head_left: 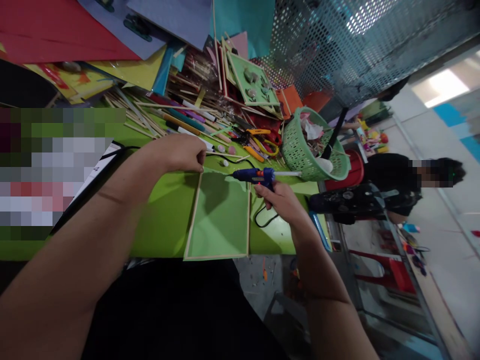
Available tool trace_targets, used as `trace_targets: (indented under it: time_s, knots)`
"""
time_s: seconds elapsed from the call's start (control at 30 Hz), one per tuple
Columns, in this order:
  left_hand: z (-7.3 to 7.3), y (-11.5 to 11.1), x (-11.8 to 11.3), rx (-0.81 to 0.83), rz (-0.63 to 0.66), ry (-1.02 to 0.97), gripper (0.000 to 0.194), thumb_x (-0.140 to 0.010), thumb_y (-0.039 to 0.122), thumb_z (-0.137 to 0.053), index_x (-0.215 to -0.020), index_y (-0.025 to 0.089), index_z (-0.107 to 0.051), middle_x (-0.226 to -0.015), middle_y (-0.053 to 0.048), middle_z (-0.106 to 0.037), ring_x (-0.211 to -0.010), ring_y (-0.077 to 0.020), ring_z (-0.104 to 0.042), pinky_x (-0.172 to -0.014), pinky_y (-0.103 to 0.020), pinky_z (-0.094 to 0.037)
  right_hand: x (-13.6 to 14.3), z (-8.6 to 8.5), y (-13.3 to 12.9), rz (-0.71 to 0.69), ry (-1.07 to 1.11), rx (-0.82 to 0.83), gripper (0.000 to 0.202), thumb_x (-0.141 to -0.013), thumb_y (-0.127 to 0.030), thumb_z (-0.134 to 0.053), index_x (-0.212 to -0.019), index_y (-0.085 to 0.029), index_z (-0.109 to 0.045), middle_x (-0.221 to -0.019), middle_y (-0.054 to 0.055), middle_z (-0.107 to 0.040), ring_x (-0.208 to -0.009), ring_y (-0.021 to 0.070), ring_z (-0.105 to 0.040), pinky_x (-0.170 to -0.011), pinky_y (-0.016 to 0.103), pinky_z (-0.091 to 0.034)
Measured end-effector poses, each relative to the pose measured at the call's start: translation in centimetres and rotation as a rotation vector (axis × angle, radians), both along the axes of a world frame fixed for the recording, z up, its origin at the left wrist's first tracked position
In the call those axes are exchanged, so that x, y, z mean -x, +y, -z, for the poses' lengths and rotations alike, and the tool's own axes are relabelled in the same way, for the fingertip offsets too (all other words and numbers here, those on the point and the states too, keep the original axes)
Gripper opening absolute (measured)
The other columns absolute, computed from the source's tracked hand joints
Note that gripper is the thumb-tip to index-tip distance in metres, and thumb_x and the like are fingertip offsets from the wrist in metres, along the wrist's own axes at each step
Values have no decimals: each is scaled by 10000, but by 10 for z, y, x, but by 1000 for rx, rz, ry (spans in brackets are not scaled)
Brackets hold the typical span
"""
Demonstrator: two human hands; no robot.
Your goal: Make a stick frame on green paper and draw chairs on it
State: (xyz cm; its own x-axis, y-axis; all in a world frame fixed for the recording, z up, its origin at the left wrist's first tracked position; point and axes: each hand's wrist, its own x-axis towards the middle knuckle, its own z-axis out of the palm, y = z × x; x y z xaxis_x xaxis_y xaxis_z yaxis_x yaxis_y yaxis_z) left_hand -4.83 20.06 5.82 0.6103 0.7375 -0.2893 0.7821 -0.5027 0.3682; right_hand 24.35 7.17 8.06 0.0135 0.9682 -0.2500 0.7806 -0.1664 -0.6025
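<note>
My right hand (279,199) is wrapped round the handle of a blue hot glue gun (257,176), which has a glue stick poking out of its back. The gun's nozzle points left, over the top edge of a green card (221,215). Thin wooden sticks (248,225) line the card's left, right and near edges. At the card's top left corner, my left hand (183,152) is closed, fingertips pinching the corner; anything small between them is hidden. Small pebbles (226,163) lie just beyond the card.
Behind lie scissors (268,145), markers (183,122) and loose sticks. A green basket (315,150) stands at the back right, near a framed card with pebbles (255,82). The gun's black cord (258,220) loops on the green table (161,220). A person (390,185) is at the right.
</note>
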Motion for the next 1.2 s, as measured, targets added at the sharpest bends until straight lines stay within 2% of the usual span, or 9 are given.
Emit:
trace_targets:
  time_s: [0.2,0.43,0.6,0.83,1.2]
  knots:
    - [-3,-2,-1,4,-18,15,339,-814,366,-674,-1095,228,-803,-1061,-81,-826,-966,-274,-741,-840,-337,-539,-5,-5,-4,16,-27,7,526,-890,-752,-639,-787,-237,-614,-499,-27,-550,-494,165,-521,-540,314,-389]
    - [0,0,-1,29,-20,-11,378,-802,360,-666,-1111,209,-822,-1073,-103,-818,-999,-301,-738,-905,-357,-527,-4,-1,-4,9,2,0,538,-890,-764,-635,-766,-241,-604,-514,-25,-551,-494,162,-520,-540,315,-391]
    - [3,2,-1,24,-24,-16,361,-785,382,-668,-1082,240,-815,-1055,-91,-818,-979,-305,-738,-879,-363,-518,-6,-4,-5,34,-48,-10,506,-895,-735,-650,-777,-246,-596,-495,-32,-540,-477,163,-508,-547,319,-372]
    - [-4,-2,-1,0,-20,3,317,-789,366,-672,-1044,229,-803,-1059,-96,-811,-965,-296,-726,-805,-349,-506,-13,-4,-9,59,-22,0,552,-888,-770,-623,-728,-245,-564,-493,-20,-549,-484,154,-504,-551,314,-381]
    - [-10,-4,-3,3,-17,45,357,-814,374,-662,-1105,219,-798,-1106,-98,-815,-973,-298,-730,-800,-344,-516,-5,-3,-5,50,-51,6,525,-873,-743,-638,-710,-252,-553,-490,-33,-519,-468,150,-493,-521,303,-363]
